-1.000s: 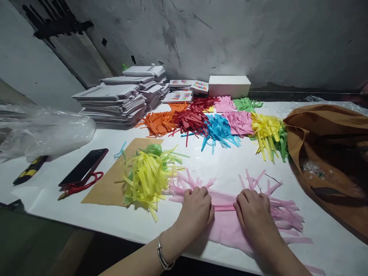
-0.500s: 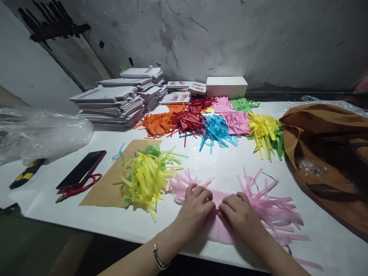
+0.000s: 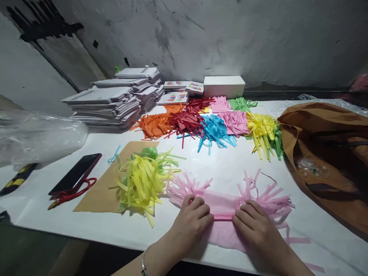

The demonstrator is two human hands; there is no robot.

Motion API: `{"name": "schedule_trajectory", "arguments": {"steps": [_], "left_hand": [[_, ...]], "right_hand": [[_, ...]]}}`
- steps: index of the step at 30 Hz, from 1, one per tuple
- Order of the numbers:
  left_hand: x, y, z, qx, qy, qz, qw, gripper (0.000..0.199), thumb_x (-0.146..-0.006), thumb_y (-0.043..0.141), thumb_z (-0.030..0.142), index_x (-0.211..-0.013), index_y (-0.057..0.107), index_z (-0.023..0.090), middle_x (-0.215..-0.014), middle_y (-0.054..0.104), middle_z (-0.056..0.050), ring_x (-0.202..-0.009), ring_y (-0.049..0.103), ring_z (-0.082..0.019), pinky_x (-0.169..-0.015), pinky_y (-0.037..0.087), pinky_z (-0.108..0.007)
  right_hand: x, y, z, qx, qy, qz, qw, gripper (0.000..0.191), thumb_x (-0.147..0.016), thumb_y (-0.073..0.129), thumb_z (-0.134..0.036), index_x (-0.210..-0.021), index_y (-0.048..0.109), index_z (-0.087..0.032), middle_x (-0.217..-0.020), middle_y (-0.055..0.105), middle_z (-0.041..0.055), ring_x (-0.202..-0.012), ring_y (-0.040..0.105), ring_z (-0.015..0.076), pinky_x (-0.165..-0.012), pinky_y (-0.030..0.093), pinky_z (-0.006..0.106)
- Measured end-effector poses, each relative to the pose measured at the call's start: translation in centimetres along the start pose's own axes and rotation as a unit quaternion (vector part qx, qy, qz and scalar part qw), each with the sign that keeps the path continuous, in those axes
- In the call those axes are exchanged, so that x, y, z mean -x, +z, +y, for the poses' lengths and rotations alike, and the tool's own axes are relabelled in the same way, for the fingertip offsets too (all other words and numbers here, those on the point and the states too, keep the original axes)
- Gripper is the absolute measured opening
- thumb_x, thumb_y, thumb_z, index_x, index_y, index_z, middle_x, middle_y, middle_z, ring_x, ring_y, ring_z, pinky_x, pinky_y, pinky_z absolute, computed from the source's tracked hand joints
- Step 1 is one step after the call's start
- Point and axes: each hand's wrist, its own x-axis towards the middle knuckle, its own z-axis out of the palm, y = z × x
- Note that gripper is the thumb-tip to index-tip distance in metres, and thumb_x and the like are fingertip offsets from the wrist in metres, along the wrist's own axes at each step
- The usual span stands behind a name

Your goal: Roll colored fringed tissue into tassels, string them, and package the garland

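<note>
Pink fringed tissue paper (image 3: 222,201) lies across the front of the table, its cut strips fanning out to the left and right. A narrow, darker folded band crosses its middle. My left hand (image 3: 195,216) pinches the left end of this band with curled fingers. At the band's right end, my right hand (image 3: 253,222) grips the paper in the same way. The paper's lower part spreads flat toward the table edge between my wrists. Left of my hands, a yellow and green tissue bundle (image 3: 142,178) rests on a brown sheet (image 3: 97,191).
Fringed bundles, including orange (image 3: 155,125), red and blue (image 3: 215,129) ones, lie behind. Further back are paper stacks (image 3: 106,107) and a white box (image 3: 224,87). A phone (image 3: 76,174) is at left, a brown bag (image 3: 324,153) at right.
My hands have moved apart along the pink paper, showing more of the folded band between them. The view has shifted slightly.
</note>
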Motion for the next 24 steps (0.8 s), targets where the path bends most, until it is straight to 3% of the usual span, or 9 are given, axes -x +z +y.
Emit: {"name": "schedule_trajectory", "arguments": {"steps": [4, 7, 12, 16, 19, 21, 24], "left_hand": [[0.2, 0.0, 0.3, 0.013, -0.009, 0.004, 1.000, 0.008, -0.091, 0.063, 0.014, -0.088, 0.064, 0.020, -0.080, 0.065, 0.001, -0.085, 0.052, -0.020, -0.084, 0.031, -0.040], [-0.3, -0.3, 0.9, 0.034, -0.060, -0.005, 0.998, 0.011, -0.091, 0.060, 0.012, -0.084, 0.062, 0.020, -0.080, 0.066, 0.000, -0.084, 0.051, -0.021, -0.081, 0.031, -0.040], [-2.1, -1.0, 2.2, 0.015, -0.174, -0.074, 0.982, 0.009, -0.086, 0.060, 0.013, -0.078, 0.062, 0.019, -0.085, 0.065, -0.004, -0.087, 0.052, -0.024, -0.081, 0.034, -0.043], [-3.1, -1.4, 2.4, -0.005, -0.203, -0.118, 0.972, 0.007, -0.086, 0.061, 0.014, -0.082, 0.064, 0.019, -0.091, 0.066, -0.006, -0.089, 0.055, -0.026, -0.078, 0.036, -0.043], [-3.1, -1.3, 2.2, -0.019, -0.174, -0.116, 0.978, 0.009, -0.088, 0.063, 0.012, -0.085, 0.066, 0.020, -0.094, 0.066, -0.005, -0.089, 0.055, -0.024, -0.080, 0.036, -0.043], [-3.1, -1.1, 2.0, -0.051, -0.102, -0.111, 0.987, 0.010, -0.088, 0.067, 0.012, -0.081, 0.067, 0.020, -0.090, 0.066, -0.003, -0.087, 0.054, -0.022, -0.083, 0.035, -0.044], [-3.1, -0.6, 1.9, -0.115, 0.007, -0.111, 0.987, 0.015, -0.087, 0.073, 0.018, -0.073, 0.066, 0.018, -0.081, 0.064, -0.003, -0.084, 0.053, -0.022, -0.089, 0.034, -0.047]], "right_hand": [[0.7, 0.8, 0.0, -0.018, 0.068, 0.018, 0.997, 0.032, -0.099, 0.036, -0.007, -0.096, 0.065, -0.018, -0.094, 0.066, 0.0069, -0.098, 0.055, 0.0235, -0.105, 0.033, 0.048], [0.2, 1.3, -0.3, -0.048, 0.137, 0.038, 0.989, 0.026, -0.100, 0.040, -0.012, -0.092, 0.063, -0.021, -0.095, 0.065, 0.0049, -0.094, 0.055, 0.0222, -0.101, 0.032, 0.047], [-0.9, 1.4, -0.9, -0.046, 0.219, 0.035, 0.974, 0.020, -0.098, 0.045, -0.015, -0.084, 0.059, -0.021, -0.091, 0.062, 0.0049, -0.090, 0.054, 0.0229, -0.098, 0.029, 0.049], [-1.4, 1.3, -1.2, -0.065, 0.247, 0.054, 0.965, 0.021, -0.093, 0.049, -0.013, -0.076, 0.057, -0.022, -0.085, 0.061, 0.0027, -0.085, 0.055, 0.0219, -0.095, 0.030, 0.047], [-1.5, 1.4, -1.2, -0.069, 0.249, 0.056, 0.965, 0.021, -0.092, 0.049, -0.012, -0.075, 0.058, -0.022, -0.084, 0.062, 0.0025, -0.084, 0.056, 0.0219, -0.096, 0.029, 0.048], [-1.5, 1.4, -1.2, -0.068, 0.258, 0.048, 0.963, 0.021, -0.091, 0.050, -0.012, -0.075, 0.058, -0.022, -0.084, 0.062, 0.0022, -0.084, 0.056, 0.0216, -0.097, 0.029, 0.048], [-1.7, 1.1, -1.0, -0.049, 0.278, -0.014, 0.959, 0.019, -0.089, 0.056, -0.011, -0.073, 0.060, -0.022, -0.082, 0.062, 0.0008, -0.083, 0.058, 0.0210, -0.094, 0.031, 0.046]]}}
